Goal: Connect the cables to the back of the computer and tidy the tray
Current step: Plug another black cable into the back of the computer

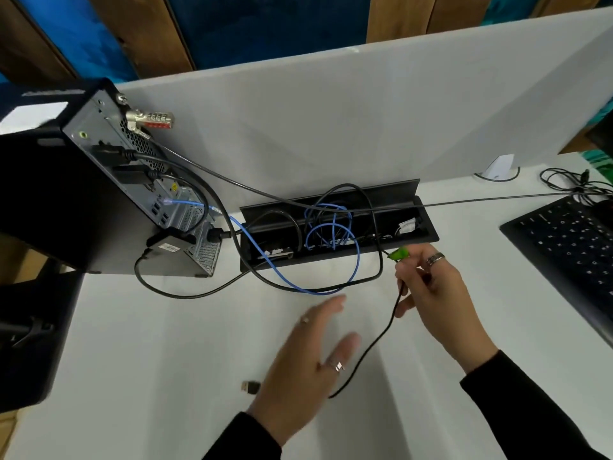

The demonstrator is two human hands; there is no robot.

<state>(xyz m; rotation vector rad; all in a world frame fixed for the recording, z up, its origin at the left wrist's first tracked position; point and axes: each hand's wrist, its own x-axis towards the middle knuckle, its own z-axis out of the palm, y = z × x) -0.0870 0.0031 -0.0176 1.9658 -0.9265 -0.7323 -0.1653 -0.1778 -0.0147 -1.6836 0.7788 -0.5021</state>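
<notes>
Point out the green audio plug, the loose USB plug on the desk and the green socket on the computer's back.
green audio plug (399, 253), head view, on its green body at the right hand's fingertips.
USB plug (250, 387), head view, mid-shell.
green socket (83, 134), head view, on its ring.

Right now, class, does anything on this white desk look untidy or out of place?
Yes. Blue and black cables spill out of the open black cable tray and loop across the desk. A loose black USB plug lies unconnected beside the left hand, and the right hand pinches a green-tipped audio plug, not yet plugged in.
</notes>
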